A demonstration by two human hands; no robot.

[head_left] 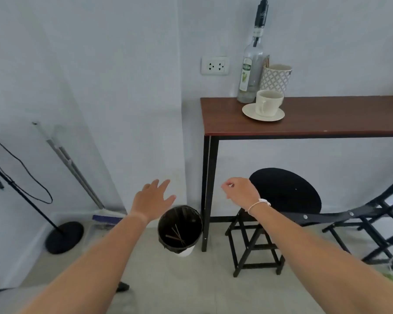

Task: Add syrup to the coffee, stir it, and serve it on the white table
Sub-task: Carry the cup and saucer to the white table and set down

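Both bare forearms reach fwd from the bottom of the frame, over a pale tiled floor. Left hand, centre-left, is spread flat, fingers apart, holding nothing. Right hand, centre, is loosely curled w/ thumb and forefinger tips drawn together; whether anything sits in that pinch is too small to tell. A white cord bracelet circles the right wrist.

Below and between the hands stands a round bin w/ dark liner; a few thin brown sticks lie in its bottom.

Upper right of frame: a narrow brown wood-top table on black metal legs, against the wall. On its left end sits a cream ceramic cup on a matching round saucer, handle facing left; cup contents not visible from this angle. Just behind it, touching or nearly so, a clear glass syrup bottle w/ green label and black pump stands upright. Right of the bottle, a white lattice-pattern holder w/ brown sticks poking out.

A black round-seat stool stands under the table; white wall socket is left of the bottle.
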